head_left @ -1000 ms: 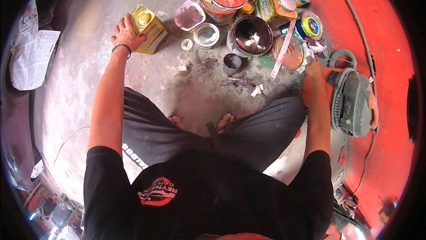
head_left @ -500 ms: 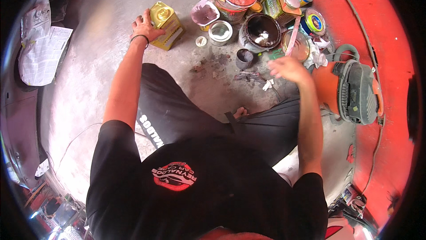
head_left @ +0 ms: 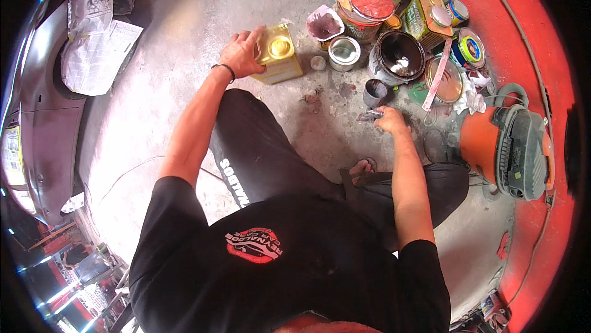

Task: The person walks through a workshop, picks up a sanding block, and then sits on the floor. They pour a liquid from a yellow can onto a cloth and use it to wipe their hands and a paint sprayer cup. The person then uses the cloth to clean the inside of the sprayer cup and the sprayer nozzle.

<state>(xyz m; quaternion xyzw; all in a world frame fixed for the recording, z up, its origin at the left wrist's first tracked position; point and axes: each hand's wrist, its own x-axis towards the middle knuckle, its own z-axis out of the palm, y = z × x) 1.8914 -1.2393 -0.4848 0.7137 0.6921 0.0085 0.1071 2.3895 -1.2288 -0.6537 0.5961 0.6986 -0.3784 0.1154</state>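
Observation:
My left hand [head_left: 241, 53] grips the left side of a square yellow metal can [head_left: 283, 72], its fingers along the top edge and its thumb lower down. A round gold cap [head_left: 279, 48] sits on the can's top. Low over the floor, my right hand [head_left: 391, 119] has its fingers pinched together. A small pale thing [head_left: 373, 112] shows at its fingertips, too small to name. Just beyond it stands a small dark cup [head_left: 375, 92]. Behind are an open silver tin [head_left: 344, 53] and a large bucket [head_left: 397, 56] with a dark inside and white scraps in it.
A red-lidded bucket [head_left: 371, 2], a purple-stained container [head_left: 324, 23] and another yellow can [head_left: 425, 13] crowd the far right. A stir stick [head_left: 438, 74] lies across a round lid. An orange and black vacuum [head_left: 505, 148] stands at right by a red panel. Paper [head_left: 101, 56] covers a car part at left.
The whole view has shifted. My right hand has come down and nearer to the floor, and its loose fingers have closed into a pinch. My left hand remains at the yellow can, which has turned slightly.

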